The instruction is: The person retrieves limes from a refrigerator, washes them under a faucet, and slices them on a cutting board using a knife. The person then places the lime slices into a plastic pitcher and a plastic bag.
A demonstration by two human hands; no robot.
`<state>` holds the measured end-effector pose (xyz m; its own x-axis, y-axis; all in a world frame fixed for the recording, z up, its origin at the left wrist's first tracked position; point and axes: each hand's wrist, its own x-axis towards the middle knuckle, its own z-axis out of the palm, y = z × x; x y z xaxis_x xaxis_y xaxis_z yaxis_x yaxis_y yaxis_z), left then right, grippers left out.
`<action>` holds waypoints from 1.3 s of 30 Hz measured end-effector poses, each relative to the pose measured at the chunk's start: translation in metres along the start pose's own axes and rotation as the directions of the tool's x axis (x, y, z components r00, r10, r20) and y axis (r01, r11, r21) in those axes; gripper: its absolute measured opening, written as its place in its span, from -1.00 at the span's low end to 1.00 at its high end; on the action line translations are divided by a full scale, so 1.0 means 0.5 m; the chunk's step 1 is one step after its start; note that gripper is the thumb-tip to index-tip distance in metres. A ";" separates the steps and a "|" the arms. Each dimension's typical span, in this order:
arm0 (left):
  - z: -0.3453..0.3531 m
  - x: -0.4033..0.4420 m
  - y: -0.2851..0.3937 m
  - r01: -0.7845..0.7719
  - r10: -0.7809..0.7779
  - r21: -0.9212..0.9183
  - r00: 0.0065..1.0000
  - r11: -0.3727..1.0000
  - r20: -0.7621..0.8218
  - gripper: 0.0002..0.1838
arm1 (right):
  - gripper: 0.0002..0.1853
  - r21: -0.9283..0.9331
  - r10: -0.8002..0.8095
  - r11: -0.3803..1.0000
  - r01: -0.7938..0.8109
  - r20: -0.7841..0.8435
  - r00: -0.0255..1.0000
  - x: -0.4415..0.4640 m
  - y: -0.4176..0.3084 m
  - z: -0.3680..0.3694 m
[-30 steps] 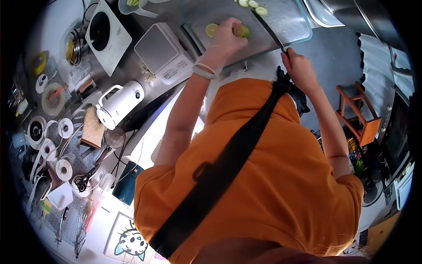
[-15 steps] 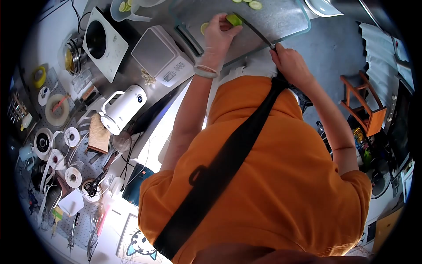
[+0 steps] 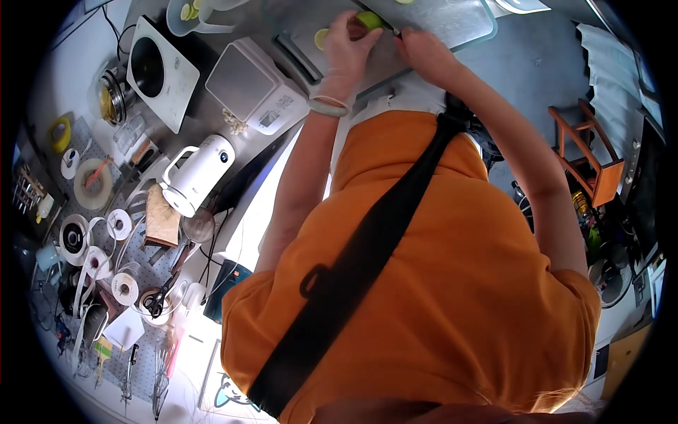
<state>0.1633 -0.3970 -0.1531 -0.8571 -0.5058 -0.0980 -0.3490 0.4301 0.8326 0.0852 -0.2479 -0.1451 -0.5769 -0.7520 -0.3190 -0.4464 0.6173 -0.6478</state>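
Left hand had a green-skinned citrus chunk pinched, right hand was clenched round a dark narrow-bladed knife.

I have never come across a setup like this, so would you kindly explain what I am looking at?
There is no robot here: a camera on the person's head looks down past their orange shirt, crossed by a black strap. The arms reach toward the top of the picture. The left hand grips a green lime; the right hand holds a knife, its blade close to the fruit. Below them is a cutting board, with another cut piece beside the left hand. To the person's left stand a kitchen scale and a white kettle.
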 end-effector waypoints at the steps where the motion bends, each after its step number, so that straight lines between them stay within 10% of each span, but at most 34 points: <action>1: 0.000 -0.003 -0.002 -0.005 0.005 -0.015 1.000 1.000 -0.004 -0.51 | -0.68 -0.005 0.002 1.000 -0.002 -0.014 1.000 -0.008 -0.002 0.002; 8: -0.006 -0.012 0.001 0.004 -0.004 -0.005 1.000 1.000 0.030 -0.52 | -0.69 -0.053 0.195 0.980 -0.190 0.109 0.975 -0.085 -0.006 -0.004; 22: 0.012 -0.041 0.001 0.100 -0.080 -0.182 0.990 0.978 0.114 -0.48 | -0.70 -0.147 -0.080 0.987 0.059 -0.139 0.987 -0.076 0.036 0.053; 39: -0.008 -0.040 0.000 0.101 -0.068 -0.247 0.988 0.964 0.140 -0.52 | -0.71 -0.138 0.002 0.990 -0.009 -0.052 0.999 -0.149 0.008 -0.047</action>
<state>0.1818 -0.3900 -0.1489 -0.8758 -0.4245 -0.2296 -0.3294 0.1782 0.9272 0.1102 -0.1840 -0.1075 -0.6124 -0.7379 -0.2838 -0.5316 0.6500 -0.5430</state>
